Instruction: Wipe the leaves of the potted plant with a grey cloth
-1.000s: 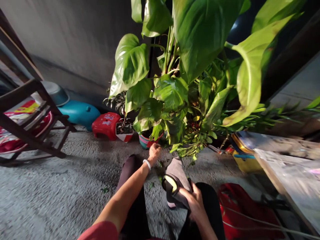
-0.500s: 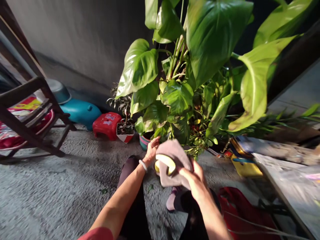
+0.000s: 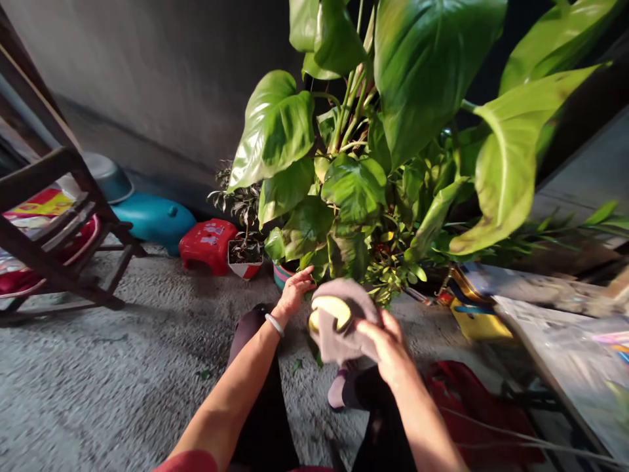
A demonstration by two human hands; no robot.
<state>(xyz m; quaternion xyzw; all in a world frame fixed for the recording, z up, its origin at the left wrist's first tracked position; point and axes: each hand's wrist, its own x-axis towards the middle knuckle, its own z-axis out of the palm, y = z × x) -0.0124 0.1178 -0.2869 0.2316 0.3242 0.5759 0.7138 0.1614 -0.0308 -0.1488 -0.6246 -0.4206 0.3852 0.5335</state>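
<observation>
Head view shows your right hand closed around the edge of a soft, greyish-mauve cloth item with a curved yellow patch, which hangs between your two hands, nearer the right. Your left hand, with a pale band at its wrist, is partly open with fingers loosely extended, holding nothing visible; whether its fingertips touch the foliage, you cannot tell from this angle. Just beyond those fingers stands a round teal-and-pink pot, partly covered by a tall plant with broad, glossy green leaves that rises ahead of both hands. Left of your left hand are an angular white-and-red planter, then a low red plastic stool beside it. Right of your right hand sits a yellow box, with dark red fabric lower down, nearer you.
</observation>
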